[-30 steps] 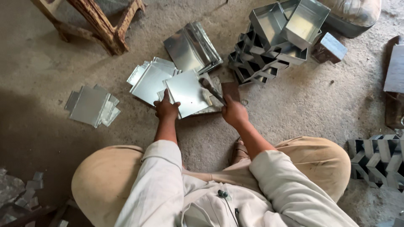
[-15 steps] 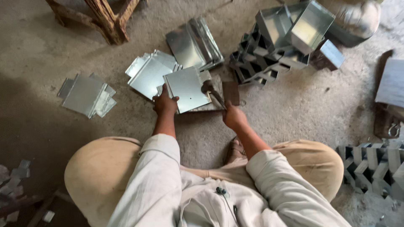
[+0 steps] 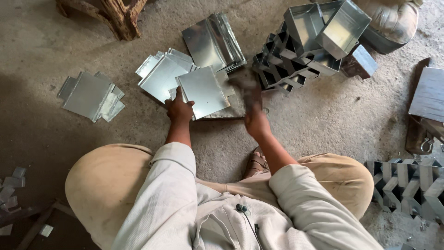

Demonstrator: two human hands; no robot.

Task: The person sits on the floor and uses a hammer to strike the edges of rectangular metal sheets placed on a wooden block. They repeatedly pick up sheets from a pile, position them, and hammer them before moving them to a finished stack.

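The clearest change is in the right hand. Half a second back the hammer lay low across the right edge of the metal sheet; now the hammer shows only as a dark motion-blurred streak above the sheet's right edge, so it is mid-swing, though the blur makes it impossible to tell whether it is rising or falling. The sheet itself sits just where it did, which suggests the blows are working along that edge and not shifting the piece, and that the edge is not finished yet.

The left hand is closed over the near-left corner of the sheet, fingers curled, pressing it flat against the dark block beneath it on the floor. Its forearm runs straight forward from the knee. The right hand is fisted around the hammer handle, wrist cocked, forearm angled inward from the right knee.

Around the work lie a stack of flat sheets just behind, another loose stack well off to the left, and a heap of folded metal boxes beyond the hammer.
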